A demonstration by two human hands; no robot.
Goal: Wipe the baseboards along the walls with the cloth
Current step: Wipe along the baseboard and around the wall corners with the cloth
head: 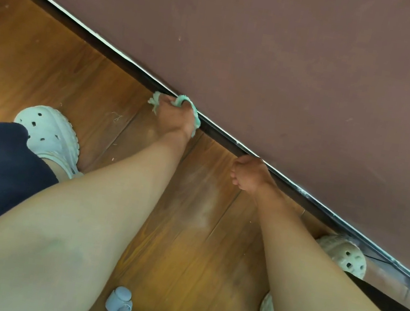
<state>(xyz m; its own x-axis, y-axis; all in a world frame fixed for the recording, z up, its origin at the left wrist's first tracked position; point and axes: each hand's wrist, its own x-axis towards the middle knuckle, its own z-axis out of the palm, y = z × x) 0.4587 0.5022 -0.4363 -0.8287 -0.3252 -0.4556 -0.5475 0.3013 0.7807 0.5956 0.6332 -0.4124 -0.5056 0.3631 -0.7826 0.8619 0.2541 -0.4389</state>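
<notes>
1. The left hand [174, 119] is gripping the cloth [195, 113], its fingers clamped round the bunched, fluffy mint-green fabric and pressing it against the baseboard [218, 133].
2. The baseboard is running as a long, dark, narrow strip from upper left to lower right, between the matte brown wall [295, 62] and the glossy wooden floor [51, 61]; the wiping stroke is likely following that axis.
3. The right hand [249, 175] is resting against the strip just beside, fingers curled together, holding nothing.

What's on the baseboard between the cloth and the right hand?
Nothing. In the head view, the baseboard runs bare between the cloth and the right hand.
</notes>
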